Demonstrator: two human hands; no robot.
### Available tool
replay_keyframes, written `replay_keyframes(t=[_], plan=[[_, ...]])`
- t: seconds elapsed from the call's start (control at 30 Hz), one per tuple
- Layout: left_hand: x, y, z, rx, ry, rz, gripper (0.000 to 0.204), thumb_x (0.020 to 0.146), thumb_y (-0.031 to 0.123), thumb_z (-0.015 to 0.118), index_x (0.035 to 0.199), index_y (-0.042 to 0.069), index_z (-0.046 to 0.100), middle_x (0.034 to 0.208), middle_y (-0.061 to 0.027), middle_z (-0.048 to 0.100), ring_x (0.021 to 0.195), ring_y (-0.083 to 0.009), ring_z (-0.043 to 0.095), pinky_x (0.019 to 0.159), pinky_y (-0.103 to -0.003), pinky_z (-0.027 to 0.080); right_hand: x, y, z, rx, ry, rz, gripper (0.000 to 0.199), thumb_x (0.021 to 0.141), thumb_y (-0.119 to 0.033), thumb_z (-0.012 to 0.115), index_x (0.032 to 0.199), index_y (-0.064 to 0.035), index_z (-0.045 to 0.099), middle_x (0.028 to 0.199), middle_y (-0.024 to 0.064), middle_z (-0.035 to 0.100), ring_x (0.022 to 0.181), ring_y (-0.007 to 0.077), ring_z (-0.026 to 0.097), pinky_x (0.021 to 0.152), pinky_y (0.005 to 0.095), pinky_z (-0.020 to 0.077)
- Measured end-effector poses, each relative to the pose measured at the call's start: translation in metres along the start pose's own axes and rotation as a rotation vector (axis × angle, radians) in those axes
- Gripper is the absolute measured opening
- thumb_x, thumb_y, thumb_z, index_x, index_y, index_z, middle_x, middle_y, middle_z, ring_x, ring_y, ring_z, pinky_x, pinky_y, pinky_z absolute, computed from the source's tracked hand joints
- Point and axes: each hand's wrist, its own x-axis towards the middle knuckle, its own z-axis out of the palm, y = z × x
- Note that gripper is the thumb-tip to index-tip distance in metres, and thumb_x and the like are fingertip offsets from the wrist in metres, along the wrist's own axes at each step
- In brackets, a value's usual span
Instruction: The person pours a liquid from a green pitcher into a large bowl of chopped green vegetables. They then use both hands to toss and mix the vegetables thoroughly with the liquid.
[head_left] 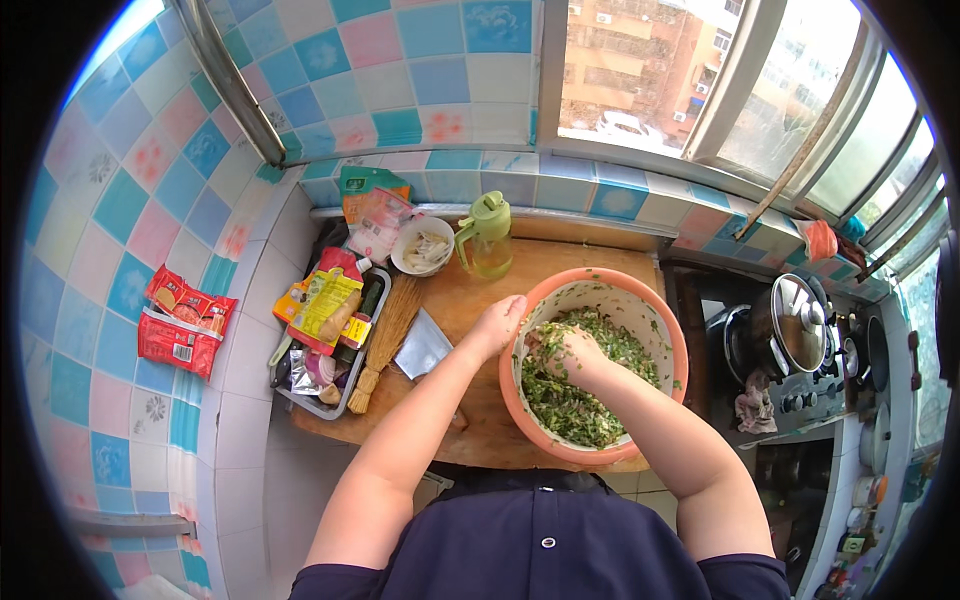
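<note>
A large orange-rimmed basin [677, 335] with a pale inside stands at the right part of the wooden board. It holds a mix of finely chopped greens [580, 408], and bits of green cling to its wall. My left hand [500, 325] grips the basin's left rim, thumb and fingers on either side of the edge. Inside the basin, my right hand [574, 356] is sunk in the greens with its fingers curled round a clump. Those fingertips are partly hidden by the mix.
Left of the basin lie a cleaver [425, 345] and a straw whisk [385, 335]. Behind them stand a green-lidded oil jug [490, 240] and a white bowl [423, 246]. A grey tray [372, 350] holds packets and vegetables. A lidded pot [797, 320] sits on the stove at right.
</note>
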Motion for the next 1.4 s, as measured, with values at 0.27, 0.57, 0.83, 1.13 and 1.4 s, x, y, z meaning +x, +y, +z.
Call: replay_keyframes(t=[0.27,0.57,0.83,1.13,1.4], plan=[[-0.005,0.019,0.005,0.165,0.036,0.013,0.041,0.097,0.036,0.039,0.109,0.001,0.059,0.097,-0.0193,0.065,0.093,-0.0317,0.061,0.082,-0.036,0.045,-0.034,-0.041,-0.025,-0.279,-0.212,-0.364,0.03,0.072,-0.016,0.064,0.101,-0.0104,0.067,0.114,0.0141,0.059,0.11,0.0236,0.055,0.091,0.0461,0.0428],[-0.01,0.019,-0.002,0.333,0.115,0.135,0.041,0.095,0.034,0.046,0.12,0.001,0.052,0.111,-0.0201,0.055,0.103,-0.0357,0.053,0.087,-0.04,0.042,-0.053,0.036,0.031,0.375,0.033,-0.23,0.047,0.077,-0.013,0.06,0.124,-0.0151,0.055,0.12,0.0174,0.057,0.114,0.0315,0.052,0.096,0.0381,0.0411],[-0.102,0.118,0.027,0.785,-0.095,0.774,0.063,0.077,0.029,0.068,0.134,0.014,0.043,0.138,-0.0062,0.038,0.131,-0.023,0.033,0.11,-0.046,0.016,-0.057,0.02,-0.014,0.158,0.09,0.206,0.055,0.083,-0.021,0.055,0.134,-0.008,0.039,0.129,0.017,0.049,0.118,0.0311,0.047,0.098,0.0383,0.0391],[-0.075,0.117,0.083,0.619,-0.146,1.019,0.037,0.078,0.016,0.064,0.114,0.018,0.056,0.111,0.0022,0.063,0.112,-0.0146,0.056,0.113,-0.05,0.015,-0.065,-0.001,-0.041,0.171,-0.151,0.161,0.049,0.089,-0.03,0.045,0.128,-0.0007,0.044,0.134,0.0218,0.043,0.122,0.0341,0.045,0.103,0.0393,0.0348],[-0.037,0.072,0.067,0.677,-0.294,0.757,0.023,0.074,0.007,0.062,0.096,0.014,0.067,0.102,-0.0051,0.067,0.115,-0.0166,0.055,0.112,-0.055,0.015,-0.09,-0.046,-0.117,0.49,-0.358,0.337,0.049,0.089,-0.031,0.053,0.121,0.0056,0.048,0.12,0.0238,0.055,0.11,0.0364,0.054,0.094,0.0406,0.0417]])
